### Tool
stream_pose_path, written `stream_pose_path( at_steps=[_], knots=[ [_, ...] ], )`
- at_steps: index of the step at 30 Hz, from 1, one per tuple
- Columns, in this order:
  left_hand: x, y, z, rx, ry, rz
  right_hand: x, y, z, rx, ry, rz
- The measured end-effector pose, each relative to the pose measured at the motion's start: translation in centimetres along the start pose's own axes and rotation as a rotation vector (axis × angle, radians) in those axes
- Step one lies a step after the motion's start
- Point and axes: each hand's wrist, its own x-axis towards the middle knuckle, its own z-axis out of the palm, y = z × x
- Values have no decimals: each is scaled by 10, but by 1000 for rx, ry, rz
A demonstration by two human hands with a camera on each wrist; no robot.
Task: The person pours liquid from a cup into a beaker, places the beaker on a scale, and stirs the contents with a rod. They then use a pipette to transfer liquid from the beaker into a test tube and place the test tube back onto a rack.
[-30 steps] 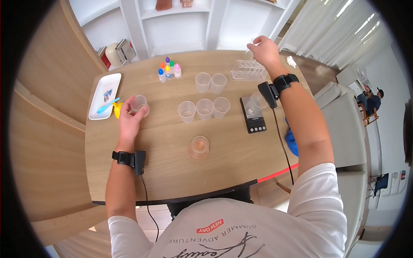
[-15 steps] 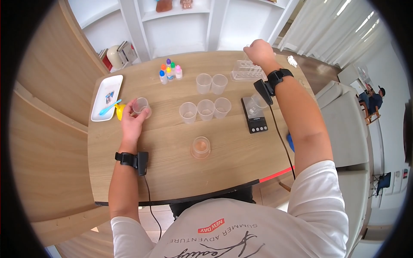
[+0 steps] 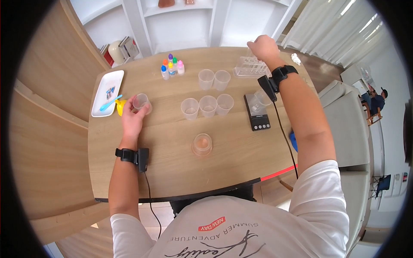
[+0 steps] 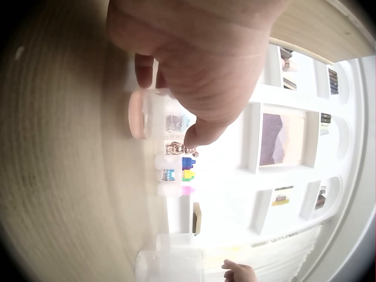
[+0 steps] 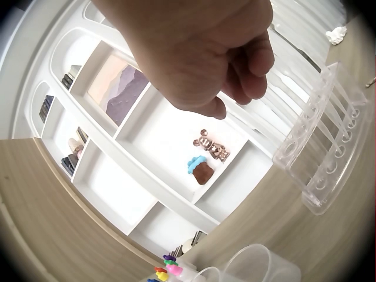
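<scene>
On the left of the table my left hand (image 3: 132, 118) holds a clear plastic cup (image 3: 140, 102), thumb on one side and fingers on the other. The left wrist view shows the cup (image 4: 158, 114) upright on the wood. At the far right my right hand (image 3: 264, 48) is above a clear rack (image 3: 246, 74), its fingers curled together at the upper end of a clear slender tube (image 3: 249, 52). More slender clear tubes stand in the rack (image 5: 311, 200), tapering downward. My own hand hides part of the grip in the right wrist view.
Several clear cups (image 3: 208, 106) stand mid-table, and one cup with orange contents (image 3: 202, 144) is nearer me. A black scale (image 3: 260, 125) bears another cup. Small coloured-cap bottles (image 3: 171, 69), a white tray (image 3: 98, 103) and a yellow object (image 3: 120, 106) lie further left.
The right hand has turned slightly over the rack, its fingers drawn closer together. My left hand keeps its hold on the cup. The head view has shifted a little.
</scene>
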Motion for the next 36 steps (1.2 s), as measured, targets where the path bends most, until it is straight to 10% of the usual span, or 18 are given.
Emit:
stream_pose_path(
  at_steps=[36],
  knots=[
    [-73, 33, -22, 192, 78, 206, 12, 11, -8, 4, -148, -175]
  ],
)
